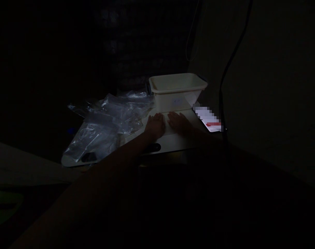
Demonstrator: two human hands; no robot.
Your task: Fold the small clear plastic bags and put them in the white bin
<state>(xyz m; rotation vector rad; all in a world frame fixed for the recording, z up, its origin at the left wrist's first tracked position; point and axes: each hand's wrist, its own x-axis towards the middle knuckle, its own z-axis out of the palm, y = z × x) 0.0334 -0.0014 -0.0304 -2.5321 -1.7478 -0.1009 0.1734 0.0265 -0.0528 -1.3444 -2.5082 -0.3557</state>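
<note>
Left of the tub (164, 100), the clear plastic bags (108, 116) should handle light, limp and slippery, best pinched by an edge, while the left hand (156, 126) and right hand (179, 123) lie before it, fingers outstretched, unclenched.

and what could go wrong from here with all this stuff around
Poor light: the left hand and right hand lie in gloom, so small details could be missed. Clear plastic spreads loosely to the left edge of the white table and might slide off. The lit screen appears close to the black cable, so a tug might shift it.
</note>
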